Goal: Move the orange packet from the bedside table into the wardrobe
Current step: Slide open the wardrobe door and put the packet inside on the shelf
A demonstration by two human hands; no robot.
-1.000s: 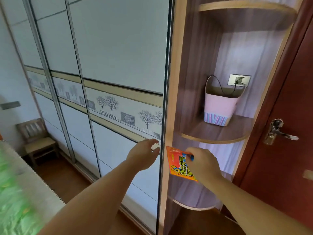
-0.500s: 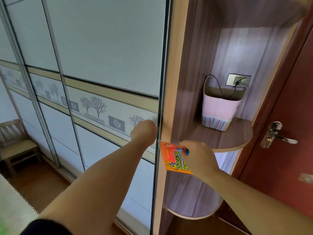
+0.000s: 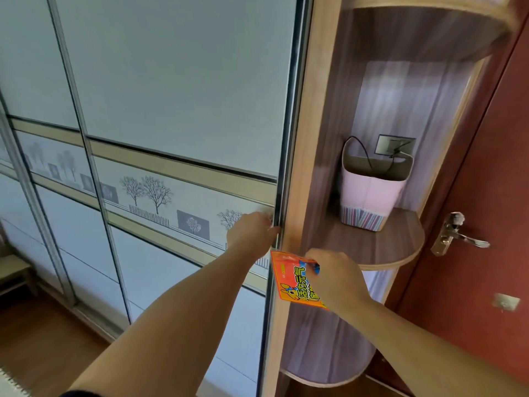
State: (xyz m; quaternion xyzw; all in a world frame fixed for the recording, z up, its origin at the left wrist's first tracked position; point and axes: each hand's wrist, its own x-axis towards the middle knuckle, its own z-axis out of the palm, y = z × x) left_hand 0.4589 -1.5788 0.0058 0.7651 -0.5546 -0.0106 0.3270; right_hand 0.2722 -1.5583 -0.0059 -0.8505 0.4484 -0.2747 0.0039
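Wardrobe sliding door (image 3: 177,110) shut, rt edge flush to wood frame (image 3: 300,167), no gap, left hand (image 3: 252,233) arm outstretched, fingers curled on door's rt edge, right hand (image 3: 335,279) pinching orange packet (image 3: 292,279) upright in air, just below, beside corner shelf (image 3: 380,247) front edge.

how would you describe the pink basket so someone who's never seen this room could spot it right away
Start at the sliding wardrobe door, then look right to the open curved wooden corner shelves beside the red door. The pink basket stands on the middle shelf, below a wall socket. It is the only thing on the shelves, with a striped band along its base and a black cable running into its open top.
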